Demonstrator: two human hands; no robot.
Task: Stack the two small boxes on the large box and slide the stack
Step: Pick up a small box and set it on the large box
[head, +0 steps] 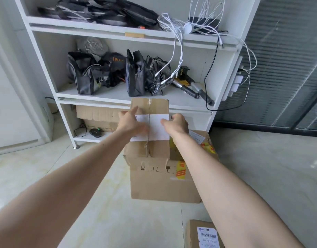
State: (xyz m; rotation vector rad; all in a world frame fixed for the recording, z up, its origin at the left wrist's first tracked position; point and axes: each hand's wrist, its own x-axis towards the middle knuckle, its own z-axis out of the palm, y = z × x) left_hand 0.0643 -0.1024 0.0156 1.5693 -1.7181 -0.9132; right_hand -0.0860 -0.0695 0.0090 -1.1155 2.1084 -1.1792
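A large cardboard box (pixel 161 185) with yellow tape stands on the floor in front of the shelf. On its top rests a small cardboard box (pixel 150 104) with a white label. My left hand (pixel 131 120) lies flat on that box's top and left side, fingers spread. My right hand (pixel 177 122) grips its right edge, thumb on the label. A second small box (pixel 198 233) with a barcode label lies on the floor at the bottom right, partly hidden by my right forearm.
A white shelf unit (pixel 118 99) stands right behind the boxes, holding black bags, white cables and a tool. Flattened cardboard (pixel 95 113) sits on its lowest shelf. Pale tiled floor (pixel 118 212) lies in front; a glass partition (pixel 288 68) is at the right.
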